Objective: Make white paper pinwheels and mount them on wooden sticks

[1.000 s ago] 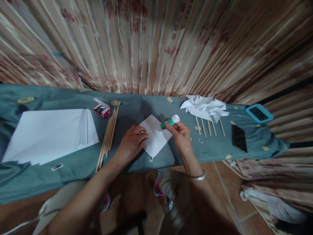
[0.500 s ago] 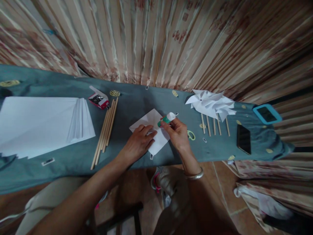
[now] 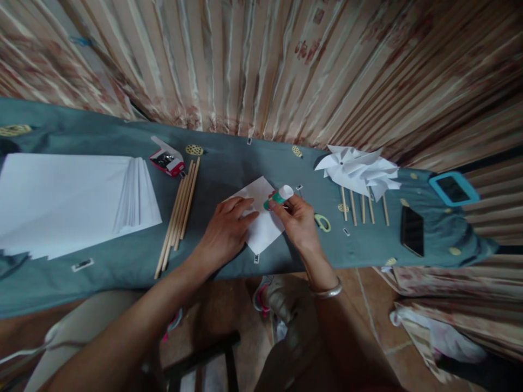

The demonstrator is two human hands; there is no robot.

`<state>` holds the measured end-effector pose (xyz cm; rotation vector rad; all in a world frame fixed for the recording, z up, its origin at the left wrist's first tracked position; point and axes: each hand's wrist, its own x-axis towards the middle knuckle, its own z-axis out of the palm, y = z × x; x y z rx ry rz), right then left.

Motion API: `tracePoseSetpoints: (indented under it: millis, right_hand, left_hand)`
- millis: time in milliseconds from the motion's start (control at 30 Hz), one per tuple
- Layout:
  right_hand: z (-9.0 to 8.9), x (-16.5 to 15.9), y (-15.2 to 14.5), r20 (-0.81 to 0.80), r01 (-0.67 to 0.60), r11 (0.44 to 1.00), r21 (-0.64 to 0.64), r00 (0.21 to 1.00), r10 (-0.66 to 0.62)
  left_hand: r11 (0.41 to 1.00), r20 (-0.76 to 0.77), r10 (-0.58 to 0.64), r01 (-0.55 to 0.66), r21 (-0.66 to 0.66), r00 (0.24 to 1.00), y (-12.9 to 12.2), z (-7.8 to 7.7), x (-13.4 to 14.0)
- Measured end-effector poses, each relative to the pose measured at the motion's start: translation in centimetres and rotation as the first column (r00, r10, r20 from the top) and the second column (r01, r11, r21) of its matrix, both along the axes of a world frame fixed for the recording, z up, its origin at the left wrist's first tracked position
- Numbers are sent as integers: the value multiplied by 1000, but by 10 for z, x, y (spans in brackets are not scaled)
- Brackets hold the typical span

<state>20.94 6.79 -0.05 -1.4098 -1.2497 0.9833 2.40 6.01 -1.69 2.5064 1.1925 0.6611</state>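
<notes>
A white square of paper [image 3: 263, 234] lies turned cornerwise on the green cloth in front of me. My left hand [image 3: 226, 226] rests on its left side, fingers stretched over the sheet and thumb apart. In my right hand [image 3: 300, 220] is a green and white glue stick [image 3: 281, 196], tilted over the middle of the paper. Its lower end is close to the sheet; whether it touches I cannot tell. Just right of that hand, the yellow-green handle of a pair of scissors [image 3: 322, 222] shows, with the blades mostly hidden.
On the left lie a stack of white paper [image 3: 69, 201], an opened red and white box of small dark pieces [image 3: 167, 163] and several wooden sticks [image 3: 180, 209]. To the right are paper pinwheels [image 3: 359, 169] on sticks, a black phone [image 3: 412, 230] and a blue-framed device [image 3: 454, 188].
My left hand has drawn back slightly to the left on the paper. The glue stick has shifted only slightly and stays in my right hand. The whole view has moved a little.
</notes>
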Motion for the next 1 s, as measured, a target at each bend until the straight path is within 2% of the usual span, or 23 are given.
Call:
tracePoseSetpoints:
  millis: [133, 267, 400, 567, 700, 833, 1000]
  right_hand:
    - [1, 0, 0, 12, 20, 1000, -14, 1000, -20]
    - [1, -1, 1, -10, 16, 999, -36, 1000, -16]
    - [1, -2, 0, 34, -2, 999, -37, 999, 4]
    - [3, -2, -2, 214, -3, 1000, -15, 977, 6]
    - [4, -1, -3, 422, -24, 999, -48, 906, 42]
    - [2, 1, -2, 510, -68, 996, -59, 855, 89]
    - [1, 0, -2, 605, -106, 994, -3, 792, 87]
  left_hand:
    - [999, -39, -30, 31, 20, 999, -4, 2, 2]
    - [999, -74, -43, 42, -22, 996, -2, 1, 4]
    - [997, -73, -50, 46, -58, 996, 0, -1, 5]
    - [997, -117, -53, 46, -58, 992, 0, 2, 5]
    - [997, -163, -58, 48, -68, 985, 0, 5, 5]
    - [994, -175, -61, 45, -95, 983, 0, 6, 7]
    - [992, -209, -62, 38, -120, 976, 1, 9, 9]
